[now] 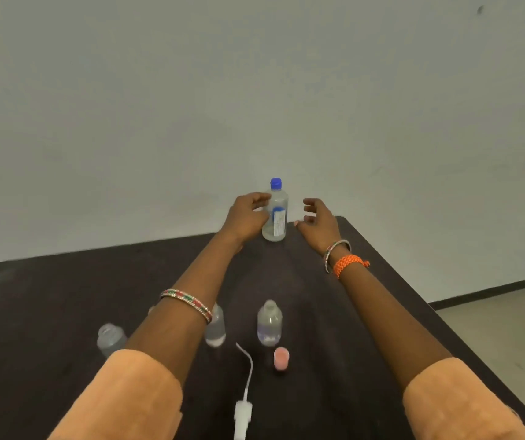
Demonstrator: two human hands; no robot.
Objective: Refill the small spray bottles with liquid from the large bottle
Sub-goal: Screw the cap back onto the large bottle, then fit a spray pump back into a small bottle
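The large clear bottle (276, 214) with a blue cap and a label stands upright near the table's far edge. My left hand (246, 215) is against its left side, fingers and thumb curled round the body. My right hand (318, 219) hovers just right of the bottle with its fingers spread and loosely bent, a small gap away and holding nothing. Three small clear bottles without tops stand closer to me: one in the middle (269, 323), one partly behind my left forearm (216, 328), one at the left (110, 339). A white spray pump with its tube (243, 408) lies on the table.
A small pink cap (281, 359) sits just in front of the middle small bottle. The dark table (48, 296) ends at a pale wall behind the large bottle. Its right edge drops to a light floor (502, 325).
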